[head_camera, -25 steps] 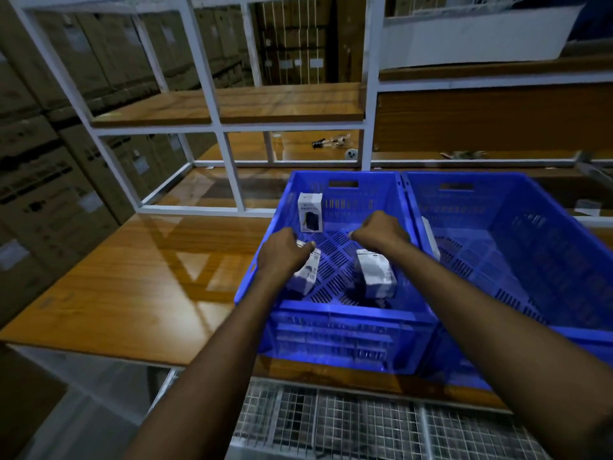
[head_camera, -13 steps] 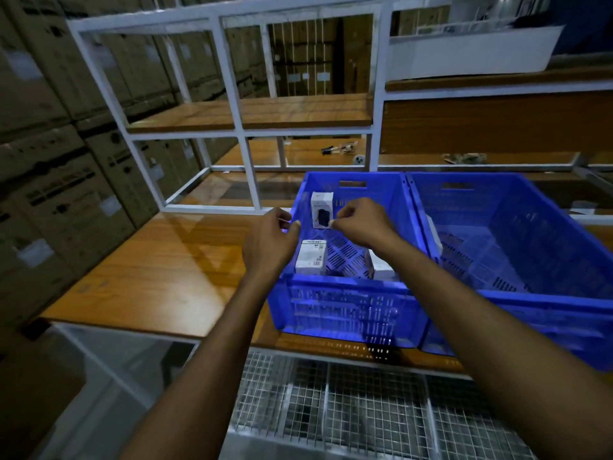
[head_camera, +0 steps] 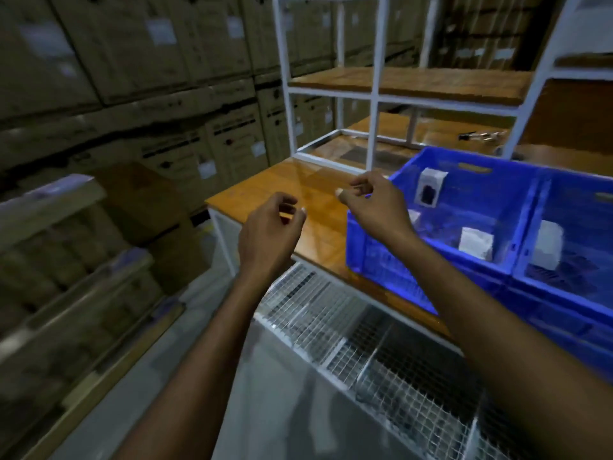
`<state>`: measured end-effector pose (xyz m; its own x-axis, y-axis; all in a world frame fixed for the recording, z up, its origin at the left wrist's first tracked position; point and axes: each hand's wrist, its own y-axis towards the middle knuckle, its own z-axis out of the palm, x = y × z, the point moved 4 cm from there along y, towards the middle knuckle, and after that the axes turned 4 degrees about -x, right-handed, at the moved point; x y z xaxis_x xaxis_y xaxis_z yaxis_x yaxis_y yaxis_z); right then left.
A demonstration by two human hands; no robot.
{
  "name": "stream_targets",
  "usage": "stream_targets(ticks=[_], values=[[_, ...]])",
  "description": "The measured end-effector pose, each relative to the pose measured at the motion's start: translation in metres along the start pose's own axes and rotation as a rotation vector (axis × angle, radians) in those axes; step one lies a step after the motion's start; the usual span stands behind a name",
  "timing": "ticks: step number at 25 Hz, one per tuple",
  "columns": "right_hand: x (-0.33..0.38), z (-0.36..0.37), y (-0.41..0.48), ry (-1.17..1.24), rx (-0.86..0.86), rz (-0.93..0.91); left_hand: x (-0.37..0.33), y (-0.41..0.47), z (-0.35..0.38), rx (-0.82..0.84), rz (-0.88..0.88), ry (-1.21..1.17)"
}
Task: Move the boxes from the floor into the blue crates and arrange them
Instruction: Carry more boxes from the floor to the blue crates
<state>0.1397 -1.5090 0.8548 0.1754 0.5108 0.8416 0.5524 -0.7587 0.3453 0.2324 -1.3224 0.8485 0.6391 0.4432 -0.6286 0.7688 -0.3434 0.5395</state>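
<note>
Two blue crates stand side by side on the wooden table. The left crate [head_camera: 371, 257] holds a white box with a dark picture [head_camera: 429, 187] leaning on its far wall and another white box [head_camera: 475, 242] on its floor. A third white box [head_camera: 547, 245] stands in the right crate [head_camera: 564, 283]. My left hand [head_camera: 268, 237] hovers over the table's left end, fingers loosely curled, holding nothing. My right hand [head_camera: 374, 204] hangs at the left crate's near-left corner, also empty and loosely curled.
Stacked brown cartons [head_camera: 142, 94] fill the left and back wall. A white metal shelf frame [head_camera: 374, 94] with wooden boards rises behind the crates. A wire mesh rack [head_camera: 381, 353] lies below the table edge [head_camera: 265, 190]. The picture is blurred by motion.
Both hands have let go of the boxes and drawn back out of the left crate toward the left. The view has swung left toward the cartons.
</note>
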Motion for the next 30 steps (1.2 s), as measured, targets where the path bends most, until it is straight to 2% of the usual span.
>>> stream_targets(ticks=[10, 15, 23, 30], values=[[0.119, 0.16, -0.188, 0.114, 0.587, -0.207, 0.121, -0.133, -0.238, -0.28, -0.301, 0.286], [0.191, 0.225, -0.301, 0.161, 0.764, -0.314, 0.174, -0.221, -0.359, -0.394, -0.428, 0.363], [0.282, 0.327, -0.516, 0.242, 1.002, -0.35, 0.262, -0.376, -0.538, -0.486, -0.643, 0.473], [0.348, 0.416, -0.658, 0.213, 1.177, -0.442, 0.334, -0.48, -0.653, -0.606, -0.869, 0.559]])
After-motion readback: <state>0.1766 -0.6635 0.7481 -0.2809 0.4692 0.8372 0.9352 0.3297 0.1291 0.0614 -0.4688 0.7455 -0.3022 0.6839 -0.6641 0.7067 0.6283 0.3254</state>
